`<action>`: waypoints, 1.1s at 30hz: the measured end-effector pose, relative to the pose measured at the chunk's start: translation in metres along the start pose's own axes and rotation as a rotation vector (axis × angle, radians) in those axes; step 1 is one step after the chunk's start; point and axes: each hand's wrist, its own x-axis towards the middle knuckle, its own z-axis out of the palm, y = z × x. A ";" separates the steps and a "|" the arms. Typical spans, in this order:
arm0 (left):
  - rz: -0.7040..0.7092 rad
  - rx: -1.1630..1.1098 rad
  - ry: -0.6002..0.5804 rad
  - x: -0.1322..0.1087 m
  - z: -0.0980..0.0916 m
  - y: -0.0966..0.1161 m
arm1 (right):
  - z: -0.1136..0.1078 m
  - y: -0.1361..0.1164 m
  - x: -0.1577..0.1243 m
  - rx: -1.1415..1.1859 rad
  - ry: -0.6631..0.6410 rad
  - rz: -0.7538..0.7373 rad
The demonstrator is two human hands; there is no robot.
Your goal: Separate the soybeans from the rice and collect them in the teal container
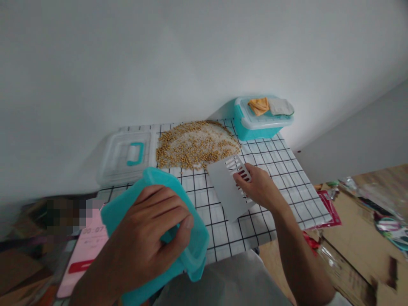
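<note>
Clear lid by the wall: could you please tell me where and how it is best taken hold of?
By its teal handle, from above. The lid lies flat on the table with the handle facing up at its middle, while its thin rim sits low on the surface, and the beans lie close by its right edge.

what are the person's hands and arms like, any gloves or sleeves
Both hands are bare: the left hand and the right hand show no gloves, rings or watch. Both forearms are uncovered. A bit of white sleeve shows at the right arm's upper end, at the picture's bottom edge.
</note>
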 end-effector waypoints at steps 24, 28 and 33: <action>-0.020 -0.011 -0.006 0.000 0.000 0.001 | -0.014 0.023 -0.011 0.014 -0.047 0.102; -0.018 -0.004 0.000 0.001 0.000 0.001 | -0.020 0.031 0.003 -0.060 -0.001 0.101; -0.019 0.008 -0.016 0.000 -0.001 0.002 | -0.021 0.032 0.004 -0.043 -0.031 0.052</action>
